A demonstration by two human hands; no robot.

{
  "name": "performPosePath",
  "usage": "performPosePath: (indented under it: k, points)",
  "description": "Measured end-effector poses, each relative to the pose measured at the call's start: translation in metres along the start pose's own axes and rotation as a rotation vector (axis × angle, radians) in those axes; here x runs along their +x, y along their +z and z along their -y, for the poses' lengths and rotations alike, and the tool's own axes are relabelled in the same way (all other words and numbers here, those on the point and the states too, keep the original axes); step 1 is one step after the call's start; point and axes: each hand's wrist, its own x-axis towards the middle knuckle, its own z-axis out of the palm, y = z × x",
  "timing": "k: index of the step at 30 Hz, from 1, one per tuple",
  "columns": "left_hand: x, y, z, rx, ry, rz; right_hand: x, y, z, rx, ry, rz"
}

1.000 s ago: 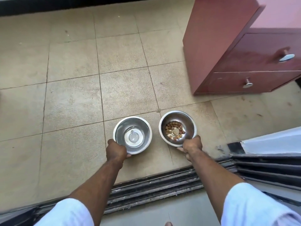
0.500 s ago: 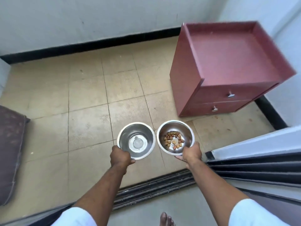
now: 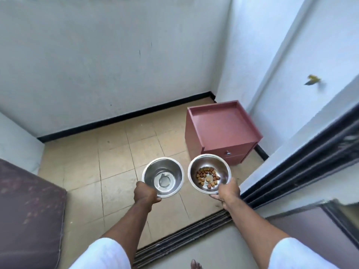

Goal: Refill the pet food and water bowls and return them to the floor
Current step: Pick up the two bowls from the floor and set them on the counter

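Two steel bowls are held side by side in the air above the tiled floor (image 3: 116,167). My left hand (image 3: 145,195) grips the near rim of the water bowl (image 3: 165,171), which holds a little clear water at its bottom. My right hand (image 3: 228,192) holds the near rim of the food bowl (image 3: 211,166), with a ring of brown kibble (image 3: 207,176) inside. Both bowls are roughly level, a small gap between them.
A red-brown bedside cabinet (image 3: 221,129) with drawers stands in the far right corner. A dark cushion (image 3: 27,210) lies on the floor at left. A sliding door track (image 3: 184,235) crosses in front of my bare foot (image 3: 195,264); the door frame (image 3: 310,164) is at right.
Both bowls have been lifted higher off the floor and the view has pulled back and up, showing the walls, the cushion and the whole cabinet. Both hands kept their grips.
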Motion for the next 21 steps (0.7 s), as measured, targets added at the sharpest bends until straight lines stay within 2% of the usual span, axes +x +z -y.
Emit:
performPosePath:
  k: [2, 9, 21]
  points:
    - [-0.040, -0.015, -0.015, 0.040, 0.067, 0.013, -0.035, -0.026, 0.018, 0.026, -0.032, -0.024]
    - [-0.134, -0.034, -0.039, 0.135, 0.139, 0.072, -0.126, -0.106, 0.041, 0.144, -0.062, -0.083]
    - [-0.277, 0.012, -0.047, 0.210, 0.300, 0.317, -0.197, -0.279, -0.035, 0.331, -0.004, -0.228]
